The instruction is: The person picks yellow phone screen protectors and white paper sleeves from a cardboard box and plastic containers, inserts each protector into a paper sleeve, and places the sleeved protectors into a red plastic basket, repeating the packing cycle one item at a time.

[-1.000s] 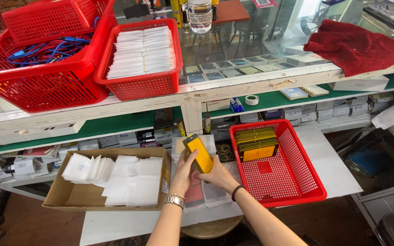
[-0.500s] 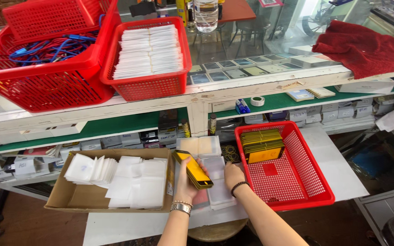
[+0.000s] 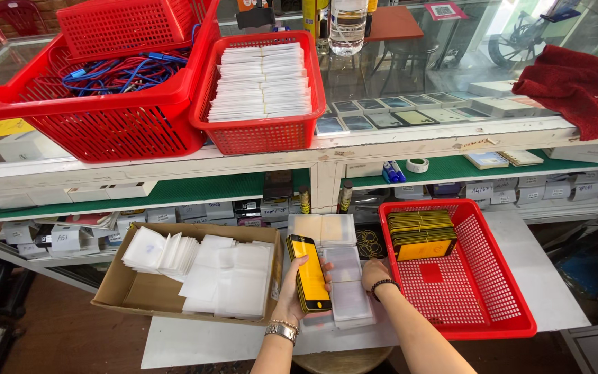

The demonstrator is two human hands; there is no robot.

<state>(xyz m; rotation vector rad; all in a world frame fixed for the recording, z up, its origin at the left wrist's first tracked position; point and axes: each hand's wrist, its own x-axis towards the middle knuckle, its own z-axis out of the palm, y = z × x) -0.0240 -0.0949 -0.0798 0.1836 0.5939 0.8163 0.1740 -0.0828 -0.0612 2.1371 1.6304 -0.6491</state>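
We hold a yellow-faced screen protector with a black border (image 3: 309, 273) upright in our left hand (image 3: 291, 299), fingers closed around its lower edge and side, so it stands just above the near edge of the table (image 3: 195, 343). Our right hand (image 3: 375, 273) rests on a stack of clear plastic sleeves (image 3: 349, 294) just beside it, fingers curled down onto the top one; whether it has pinched a sleeve or only presses on it, we cannot tell.

We judge this to be the bagging step: one piece is picked and presented, and a sleeve is being chosen for it. The next move seems to call for separating a single sleeve from the stack, opening its mouth, and lining the piece up squarely so it slides in without catching.

To the right, touching the sleeves' side of the table, a red basket (image 3: 500, 305) holds a pile of the same yellow pieces (image 3: 420, 235) at its far end, the rest of its floor bare. To the left, a cardboard box (image 3: 115, 298) holds loose white packets (image 3: 209, 273). On the shelf above stand two more red baskets, one with blue cables (image 3: 115, 73) and one with white envelopes (image 3: 261, 79), and a dark red cloth (image 3: 576, 86) lies far right.
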